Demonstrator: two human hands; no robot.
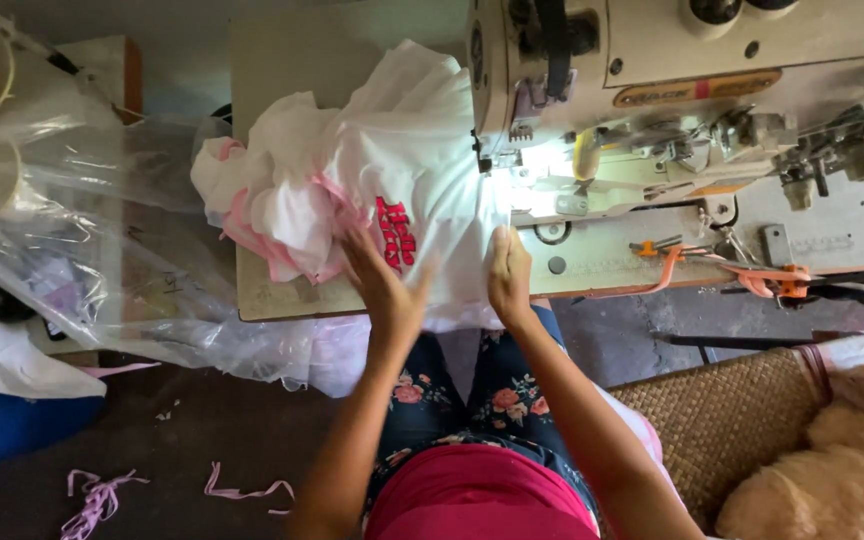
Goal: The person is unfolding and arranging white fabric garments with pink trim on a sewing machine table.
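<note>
Pink lap, hands flat on white garment

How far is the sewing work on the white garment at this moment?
Done: pink trim already edges the bunched part of the white garment. In hand: the left hand and right hand press the fabric flat beside the sewing machine. Left: pink tape feeds in; the remaining length cannot be told.

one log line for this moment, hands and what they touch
left hand: flat on white garment | right hand: on garment edge near sewing machine | table: garment bunched
</note>
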